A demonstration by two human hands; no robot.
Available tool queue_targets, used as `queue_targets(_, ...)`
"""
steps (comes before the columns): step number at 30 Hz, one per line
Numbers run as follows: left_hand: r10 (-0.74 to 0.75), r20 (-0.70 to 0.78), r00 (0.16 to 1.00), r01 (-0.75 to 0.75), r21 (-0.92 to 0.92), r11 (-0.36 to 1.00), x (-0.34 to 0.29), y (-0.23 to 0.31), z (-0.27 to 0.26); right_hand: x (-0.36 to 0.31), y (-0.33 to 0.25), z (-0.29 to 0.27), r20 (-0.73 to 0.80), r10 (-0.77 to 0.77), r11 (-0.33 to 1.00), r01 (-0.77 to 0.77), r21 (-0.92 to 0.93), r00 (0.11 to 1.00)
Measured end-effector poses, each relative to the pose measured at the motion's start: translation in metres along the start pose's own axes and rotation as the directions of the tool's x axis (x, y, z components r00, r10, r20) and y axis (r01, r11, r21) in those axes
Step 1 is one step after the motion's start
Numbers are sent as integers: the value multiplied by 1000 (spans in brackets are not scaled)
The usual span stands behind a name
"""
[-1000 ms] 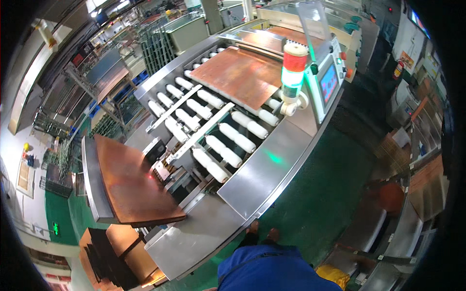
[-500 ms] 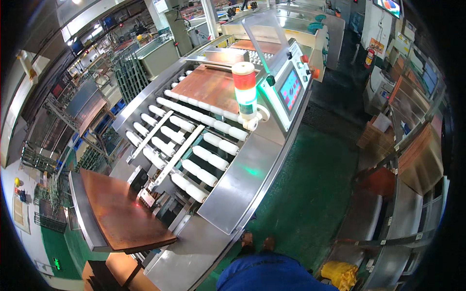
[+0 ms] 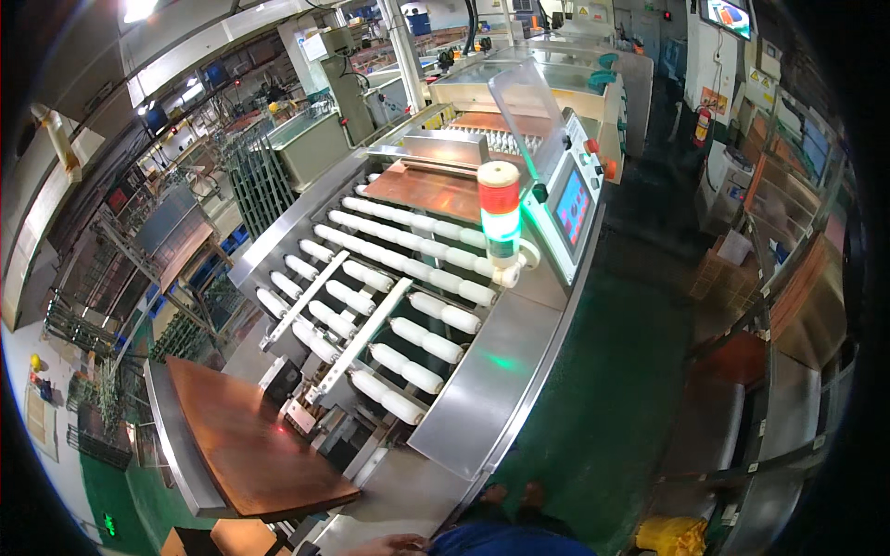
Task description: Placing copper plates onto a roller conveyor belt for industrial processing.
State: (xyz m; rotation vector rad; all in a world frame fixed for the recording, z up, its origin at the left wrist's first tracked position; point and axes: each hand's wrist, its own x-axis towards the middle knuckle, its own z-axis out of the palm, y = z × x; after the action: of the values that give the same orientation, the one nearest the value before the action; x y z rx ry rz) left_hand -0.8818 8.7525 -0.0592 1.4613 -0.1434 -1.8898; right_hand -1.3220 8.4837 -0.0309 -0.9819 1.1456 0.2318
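At the lower edge, beside my blue clothing (image 3: 505,541), part of a hand that looks like my left hand (image 3: 389,546) shows. Its fingers are mostly cut off, so I cannot tell what they do. My right hand is out of view. Nearest to the visible hand is the metal side of a roller conveyor (image 3: 482,417). A copper-coloured sheet (image 3: 250,445) leans on a tilted metal stand at the conveyor's near left end, with a small red light spot on it. Another copper-coloured sheet (image 3: 431,190) lies flat on the white rollers (image 3: 399,347) farther along.
A signal tower (image 3: 501,213), lit green, and a control screen (image 3: 573,208) rise from the conveyor's right side. Shelving with boards (image 3: 797,306) lines the right wall. A yellow bag (image 3: 669,536) lies at lower right. Metal racks (image 3: 264,176) stand on the left.
The flat copper-coloured sheet has moved away along the rollers, baring more of them. A hand has come into view at the lower edge. The whole view has shifted slightly.
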Motion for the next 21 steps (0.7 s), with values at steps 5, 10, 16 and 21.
queue_targets(5,54,159,986,-79,154,985,32,15,-36,16,-8,44,-39,-118,989,114,-93,992)
queue_targets(10,435,72,898,-388,599,701,10,51,-63,63,-17,78,-158,-315,894,237,-381,936)
queue_targets(16,688,-90,720,-537,556,635,-110,112,-29,95,-24,105,-14,-535,672,416,-612,844)
queue_targets(21,890,-166,425,-482,790,378,-250,117,-51,96,-54,151,69,-525,666,459,-587,849)
